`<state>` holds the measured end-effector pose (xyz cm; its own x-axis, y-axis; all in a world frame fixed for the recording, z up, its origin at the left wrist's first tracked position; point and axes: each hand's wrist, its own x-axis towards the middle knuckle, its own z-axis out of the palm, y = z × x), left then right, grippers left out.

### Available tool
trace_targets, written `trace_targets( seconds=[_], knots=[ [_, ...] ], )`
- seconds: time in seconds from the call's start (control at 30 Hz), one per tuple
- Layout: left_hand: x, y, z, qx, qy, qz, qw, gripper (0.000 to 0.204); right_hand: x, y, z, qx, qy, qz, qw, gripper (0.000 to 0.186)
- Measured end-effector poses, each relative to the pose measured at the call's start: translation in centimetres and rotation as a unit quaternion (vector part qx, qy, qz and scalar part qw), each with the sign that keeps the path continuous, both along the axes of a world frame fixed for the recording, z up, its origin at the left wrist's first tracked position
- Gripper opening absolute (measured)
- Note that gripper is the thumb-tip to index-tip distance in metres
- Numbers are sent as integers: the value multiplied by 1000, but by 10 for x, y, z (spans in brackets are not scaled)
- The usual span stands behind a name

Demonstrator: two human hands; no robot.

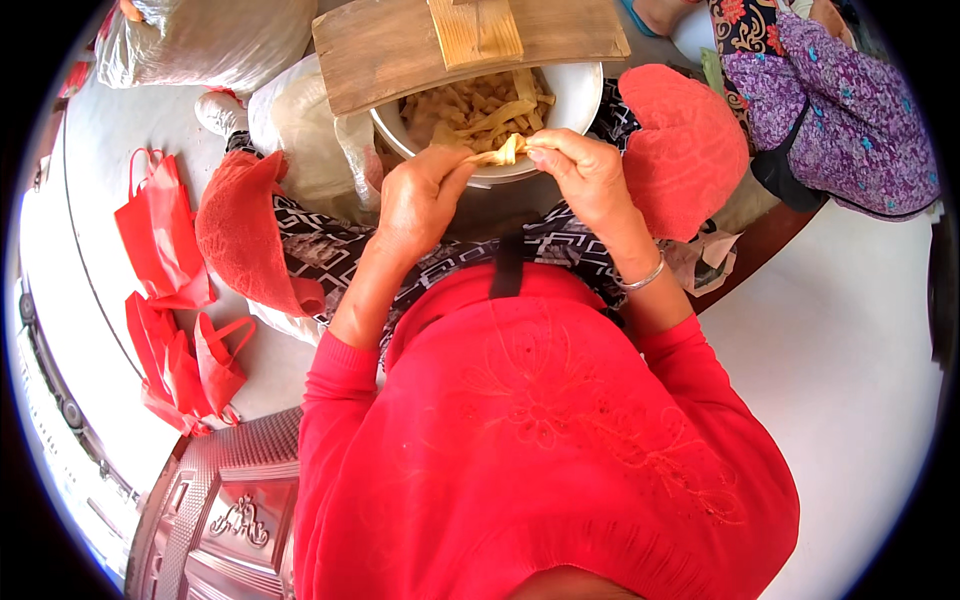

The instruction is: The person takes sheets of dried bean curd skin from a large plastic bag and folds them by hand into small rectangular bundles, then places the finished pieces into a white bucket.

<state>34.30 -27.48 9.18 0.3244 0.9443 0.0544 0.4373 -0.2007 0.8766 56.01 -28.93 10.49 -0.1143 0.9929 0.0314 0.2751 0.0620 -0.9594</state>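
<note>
A pale yellow, limp strip (511,150), twisted into a knot-like bunch at its middle, is stretched between my two hands. My left hand (418,196) pinches one end with closed fingers. At the other end, thumb and fingers of my right hand (588,180) close on it. Both hands are over the near rim of a white bucket (582,92). Inside it lies a heap of similar yellow-brown strips (465,112); what they are made of I cannot tell. A wooden board (365,68) with a lighter wood block (476,32) covers the bucket's far side.
Red cloths (684,150) cover both knees. A filled whitish sack (205,42) stands at the far left, with red bags (165,235) on the floor below. Another person in purple patterned clothing (850,120) sits at the right. A brown embossed panel (240,510) is at lower left.
</note>
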Motion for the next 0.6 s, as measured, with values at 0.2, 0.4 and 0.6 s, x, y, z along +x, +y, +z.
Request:
trace_targets(
  seconds=[0.2, 0.4, 0.6],
  knots=[
    [10, 17, 23, 283, 142, -73, 946, 15, 20, 43, 22, -188, 130, 134, 964, 37],
    [9, 22, 15, 4, -29, -91, 995, 16, 27, 65, 30, -323, 133, 191, 917, 16],
    [-1, 34, 18, -274, -122, -83, 950, 23, 25, 65, 24, -291, 198, 159, 922, 15]
  ],
)
